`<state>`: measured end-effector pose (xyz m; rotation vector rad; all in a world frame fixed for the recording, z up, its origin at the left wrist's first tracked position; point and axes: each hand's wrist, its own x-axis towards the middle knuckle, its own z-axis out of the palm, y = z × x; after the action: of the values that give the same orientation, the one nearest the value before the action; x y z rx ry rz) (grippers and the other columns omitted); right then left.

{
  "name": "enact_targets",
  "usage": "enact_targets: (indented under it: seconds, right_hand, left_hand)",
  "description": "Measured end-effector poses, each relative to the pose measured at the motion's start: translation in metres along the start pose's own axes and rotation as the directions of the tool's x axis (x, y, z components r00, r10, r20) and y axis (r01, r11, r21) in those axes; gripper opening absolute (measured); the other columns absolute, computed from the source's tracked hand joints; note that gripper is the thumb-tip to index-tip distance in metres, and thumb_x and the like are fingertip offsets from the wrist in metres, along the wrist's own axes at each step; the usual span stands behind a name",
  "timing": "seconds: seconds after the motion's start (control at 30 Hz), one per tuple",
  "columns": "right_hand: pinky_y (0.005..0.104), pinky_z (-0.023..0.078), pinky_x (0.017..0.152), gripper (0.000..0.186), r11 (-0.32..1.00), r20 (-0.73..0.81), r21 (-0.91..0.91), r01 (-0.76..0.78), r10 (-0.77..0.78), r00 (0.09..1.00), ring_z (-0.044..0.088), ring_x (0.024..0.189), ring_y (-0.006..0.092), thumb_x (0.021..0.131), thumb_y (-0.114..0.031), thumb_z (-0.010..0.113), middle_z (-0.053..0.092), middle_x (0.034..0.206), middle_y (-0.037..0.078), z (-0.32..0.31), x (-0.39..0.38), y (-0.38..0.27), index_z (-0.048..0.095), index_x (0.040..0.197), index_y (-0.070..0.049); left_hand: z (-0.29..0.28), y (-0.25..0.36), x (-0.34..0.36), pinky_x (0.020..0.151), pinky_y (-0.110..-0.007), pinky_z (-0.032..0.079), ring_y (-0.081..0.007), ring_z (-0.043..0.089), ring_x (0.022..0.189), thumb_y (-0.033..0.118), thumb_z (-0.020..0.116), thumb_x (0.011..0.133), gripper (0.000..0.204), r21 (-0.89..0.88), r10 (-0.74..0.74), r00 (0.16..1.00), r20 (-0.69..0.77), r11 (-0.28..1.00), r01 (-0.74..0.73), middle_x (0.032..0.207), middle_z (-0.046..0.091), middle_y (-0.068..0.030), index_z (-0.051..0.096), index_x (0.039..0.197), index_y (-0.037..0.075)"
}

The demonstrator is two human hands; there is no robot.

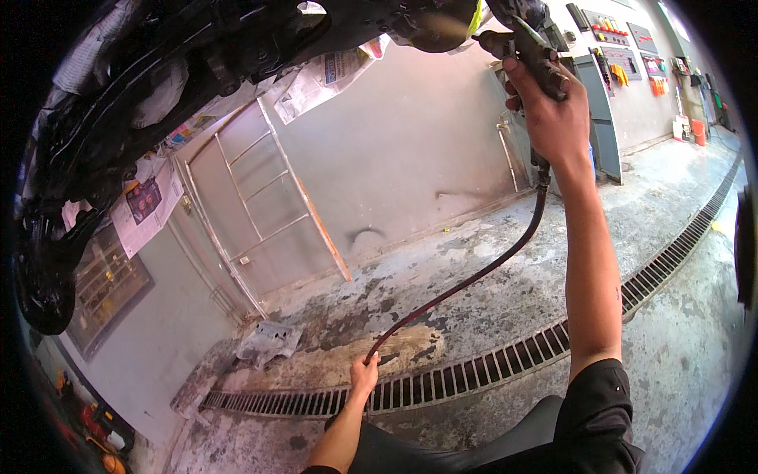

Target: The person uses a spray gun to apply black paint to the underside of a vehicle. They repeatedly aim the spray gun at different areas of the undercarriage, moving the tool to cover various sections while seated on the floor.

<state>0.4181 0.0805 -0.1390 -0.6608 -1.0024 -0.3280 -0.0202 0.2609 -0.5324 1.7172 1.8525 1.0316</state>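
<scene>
Raised high on the right, my right hand (557,118) is wrapped round the handle of a dark spray gun (537,59). Its nozzle points left, close beneath a black-coated vehicle underside (166,87), and a faint brownish blur like spray shows in front of it. A dark reddish hose (462,282) runs from the bottom of the handle and curves down to my left hand (364,374). That hand is low in the middle, its fingers closed round the hose. Newspaper sheets (150,207) hang along the underside's edges.
A slotted metal drain grate (489,370) crosses the worn floor. A metal ladder-like frame (272,174) leans on the grey wall, with a crumpled grey piece (268,344) near its foot. Tool boards (608,29) and an orange-red bucket (699,132) are at the far right.
</scene>
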Motion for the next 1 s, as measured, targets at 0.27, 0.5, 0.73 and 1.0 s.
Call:
enact_targets:
  seconds: [0.27,0.5,0.73,1.0]
  right_hand:
    - [0.0285,0.052,0.067,0.036,0.99,-0.02,0.044,0.133,-0.132,0.991,0.068,0.073,0.0132,0.096,-0.033,0.074,0.073,0.085,0.006,0.0,-0.001,-0.002,0.073,0.11,0.001]
    - [0.0289,0.054,0.065,0.04,0.999,-0.047,-0.012,0.046,-0.047,0.998,0.07,0.068,0.014,0.097,-0.04,0.071,0.071,0.074,0.006,-0.003,-0.014,0.013,0.073,0.11,-0.002]
    - [0.0273,0.052,0.067,0.038,0.99,-0.024,-0.141,-0.018,0.015,1.0,0.066,0.071,0.0118,0.097,-0.034,0.073,0.072,0.081,0.006,-0.017,-0.025,0.022,0.071,0.115,-0.001]
    - [0.0249,0.05,0.07,0.043,0.997,-0.08,-0.011,0.076,-0.076,0.994,0.055,0.075,0.0067,0.097,-0.029,0.072,0.071,0.08,0.007,-0.004,-0.035,0.034,0.067,0.132,-0.005]
  left_hand:
    - [0.001,-0.005,0.003,0.077,-0.044,0.051,-0.0283,0.069,0.081,0.046,0.063,0.1,0.042,-0.019,0.02,1.0,-0.019,1.0,-0.021,0.083,0.071,-0.011,0.079,0.096,0.008]
    - [0.002,-0.005,0.003,0.076,-0.044,0.051,-0.0279,0.07,0.083,0.045,0.065,0.099,0.04,0.042,-0.032,0.999,-0.001,0.999,0.032,0.083,0.072,-0.0116,0.078,0.094,0.007]
    - [0.002,-0.006,0.003,0.076,-0.044,0.05,-0.0277,0.068,0.081,0.043,0.066,0.099,0.039,0.013,0.02,1.0,0.006,1.0,-0.02,0.082,0.07,-0.0114,0.076,0.092,0.006]
    - [0.005,-0.007,0.002,0.078,-0.045,0.051,-0.0288,0.068,0.083,0.043,0.066,0.098,0.039,0.005,-0.002,1.0,-0.017,1.0,0.002,0.084,0.072,-0.0113,0.077,0.095,0.006]
